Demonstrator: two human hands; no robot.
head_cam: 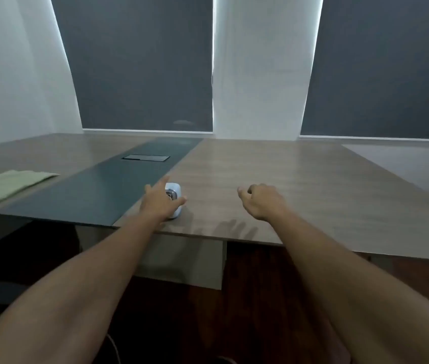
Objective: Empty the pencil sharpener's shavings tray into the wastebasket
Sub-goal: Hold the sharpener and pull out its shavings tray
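A small white, rounded plastic pencil sharpener [174,199] with a grey metal-look ring on its near face stands on the wide wood-grain desk [273,174], close to the near edge and just right of a dark blue-grey inlay strip [98,190] that runs across the desk top. The person's left hand [159,200] reaches over the sharpener from the near side: its fingers [165,181] are spread around the body, the thumb lying along the right side and the forefinger pointing up past the left side. Whether the hand actually presses on the sharpener cannot be told. The right hand [259,200] hovers above bare desk, well apart from the sharpener to its right, with its fingers loosely curled inward and holding nothing; its shadow falls on the wood near the edge. A folded pale green cloth [8,185] lies on the far left of the desk. A flat dark rectangular hatch [145,158] sits in the inlay strip farther back. Behind the desk hang two dark grey roller blinds [140,64] against a white wall.
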